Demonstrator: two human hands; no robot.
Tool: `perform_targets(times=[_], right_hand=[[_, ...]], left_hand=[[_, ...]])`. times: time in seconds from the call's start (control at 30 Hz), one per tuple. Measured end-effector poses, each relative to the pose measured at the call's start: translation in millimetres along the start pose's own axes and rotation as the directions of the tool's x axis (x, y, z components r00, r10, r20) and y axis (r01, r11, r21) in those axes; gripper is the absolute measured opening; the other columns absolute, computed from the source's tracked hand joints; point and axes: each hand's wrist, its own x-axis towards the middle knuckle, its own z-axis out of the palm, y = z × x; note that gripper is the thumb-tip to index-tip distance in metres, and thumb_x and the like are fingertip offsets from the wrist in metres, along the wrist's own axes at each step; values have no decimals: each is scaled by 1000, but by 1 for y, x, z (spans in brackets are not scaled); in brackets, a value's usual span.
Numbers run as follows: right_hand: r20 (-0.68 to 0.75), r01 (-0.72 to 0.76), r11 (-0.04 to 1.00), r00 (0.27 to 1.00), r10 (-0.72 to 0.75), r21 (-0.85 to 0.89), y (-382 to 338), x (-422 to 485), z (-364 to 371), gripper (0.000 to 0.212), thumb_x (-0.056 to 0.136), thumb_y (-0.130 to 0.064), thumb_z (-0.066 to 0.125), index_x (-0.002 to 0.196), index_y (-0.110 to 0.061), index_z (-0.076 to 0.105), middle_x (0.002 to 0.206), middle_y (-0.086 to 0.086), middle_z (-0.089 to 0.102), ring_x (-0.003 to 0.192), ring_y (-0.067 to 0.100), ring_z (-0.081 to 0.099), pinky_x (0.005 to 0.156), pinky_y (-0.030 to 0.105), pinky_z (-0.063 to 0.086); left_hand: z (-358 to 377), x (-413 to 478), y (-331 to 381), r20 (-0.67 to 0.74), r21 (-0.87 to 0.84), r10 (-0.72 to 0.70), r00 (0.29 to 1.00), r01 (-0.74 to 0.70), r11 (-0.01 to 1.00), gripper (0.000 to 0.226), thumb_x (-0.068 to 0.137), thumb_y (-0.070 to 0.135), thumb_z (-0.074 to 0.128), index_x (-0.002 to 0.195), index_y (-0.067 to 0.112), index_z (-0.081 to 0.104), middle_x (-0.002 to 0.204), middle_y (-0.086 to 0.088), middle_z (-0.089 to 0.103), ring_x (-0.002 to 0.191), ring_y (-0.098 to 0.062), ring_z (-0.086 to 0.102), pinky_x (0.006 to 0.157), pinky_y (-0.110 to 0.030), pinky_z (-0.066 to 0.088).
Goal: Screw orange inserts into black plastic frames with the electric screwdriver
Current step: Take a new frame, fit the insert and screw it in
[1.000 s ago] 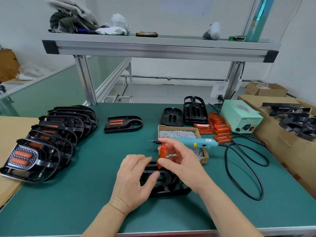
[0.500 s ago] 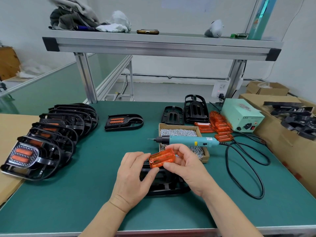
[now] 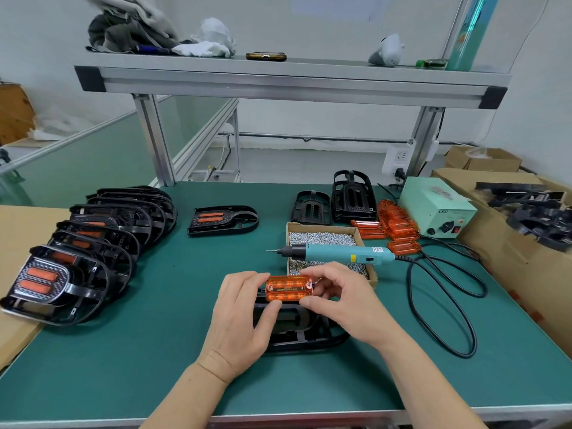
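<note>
Orange insert (image 3: 289,288), at lower centre, is pinched by left hand (image 3: 244,317) and right hand (image 3: 343,301) over black frame (image 3: 305,331).

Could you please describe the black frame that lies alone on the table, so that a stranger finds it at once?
Start at the green table under the metal shelf. Between the overlapping row of frames on its left side and the cardboard box of screws, one black frame lies flat, touching neither. Unlike the empty frames behind the box, it carries two orange bars.
</note>
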Motion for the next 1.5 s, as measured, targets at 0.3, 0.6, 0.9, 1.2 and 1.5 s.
perform_targets(times=[0.3, 0.6, 0.9, 1.2, 1.5], right_hand=[[5, 69, 976, 998, -69, -206, -2, -2, -4, 37, 80, -33, 82, 110, -49, 67, 101, -17, 60, 90, 10, 60, 81, 24, 49], [32, 54, 923, 998, -45, -380, -2, -1, -9, 42, 80, -46, 82, 119, -36, 71, 103, -17, 47, 109, 0, 46, 94, 10, 34], [165, 43, 893, 986, 34, -448, -6, 6, 3, 39, 78, -51, 81, 112, -35, 72, 98, -14, 45, 98, -1, 44, 79, 16, 34], [223, 19, 857, 968, 112, -516, -9, 11, 10, 48, 80, -49, 81, 122, -28, 70, 103, -7, 47, 104, 12, 45, 91, 28, 41], [248, 1, 856, 957, 148, -516, -13, 13, 8, 46, 78, -47, 82, 119, -29, 72, 107, -6, 48, 103, 11, 47, 89, 26, 41]], left_hand=[[1, 0, -1, -9, 19, 20, 1000, -20, 1000, 42, 92, 36, 57, 119, 5, 63, 114, -1, 57, 108, -18, 53, 99, -28, 42], [-7, 6, -7, -170, -351, -427, 888, 351, 868, 24, 90, 16, 49, 104, 19, 68, 106, 4, 64, 105, -14, 59, 94, -15, 41], [-2, 9, -27, -42, -487, -689, 724, 587, 646, 25, 92, 1, 59, 93, 25, 69, 100, 1, 69, 88, 0, 61, 77, -5, 42], [-2, 9, -24, 59, -317, -584, 809, 570, 758, 26, 86, 7, 69, 95, 31, 65, 107, 13, 59, 105, -3, 56, 94, -21, 42], [0, 12, -21, 263, -17, -406, 875, 425, 905, 62, 65, 47, 67, 123, 25, 58, 125, 12, 42, 122, -7, 35, 106, -27, 29]])
